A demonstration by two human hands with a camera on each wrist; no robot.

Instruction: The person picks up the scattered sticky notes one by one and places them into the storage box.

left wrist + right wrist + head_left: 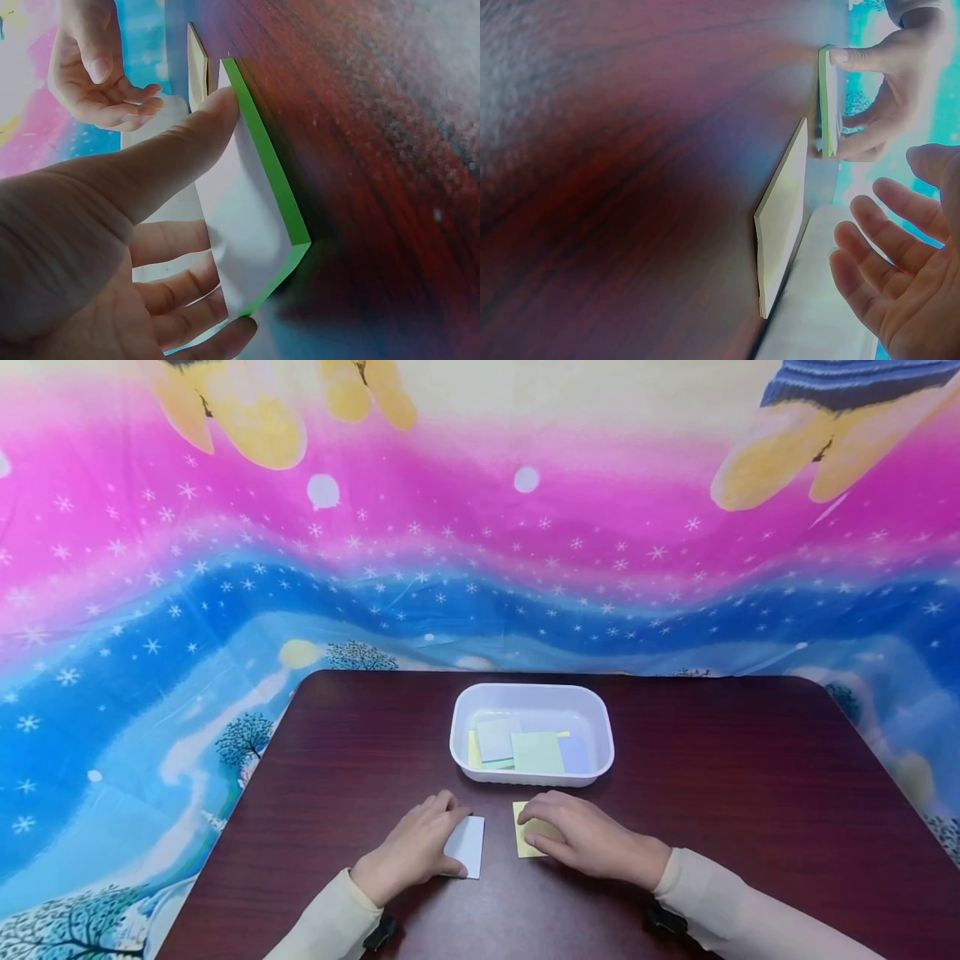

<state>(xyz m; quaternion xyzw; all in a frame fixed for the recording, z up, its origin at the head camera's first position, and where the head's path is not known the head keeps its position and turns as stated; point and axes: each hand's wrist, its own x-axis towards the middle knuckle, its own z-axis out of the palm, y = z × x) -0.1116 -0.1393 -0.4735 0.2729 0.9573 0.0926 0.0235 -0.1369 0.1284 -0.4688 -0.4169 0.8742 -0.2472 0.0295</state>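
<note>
My left hand (411, 845) grips a sticky note pad (467, 852) by two opposite edges, thumb at the near side and fingers at the far side. The pad's top looks white, and bright green sides (266, 157) show in the left wrist view. To the right lies a thin yellow sticky note pad (784, 217), flat on the table. Above it hovers my right hand (588, 837), its fingers loosely bent and apart from the pad, holding nothing. From the head, this hand hides part of the yellow pad.
Just beyond both hands stands a white plastic tub (532, 779). Inside it are several pads: pale green (537, 753), whitish (497, 737), lavender (575, 754) and a bit of yellow. The dark wood table (735, 760) ends at a printed cloth backdrop (480, 552).
</note>
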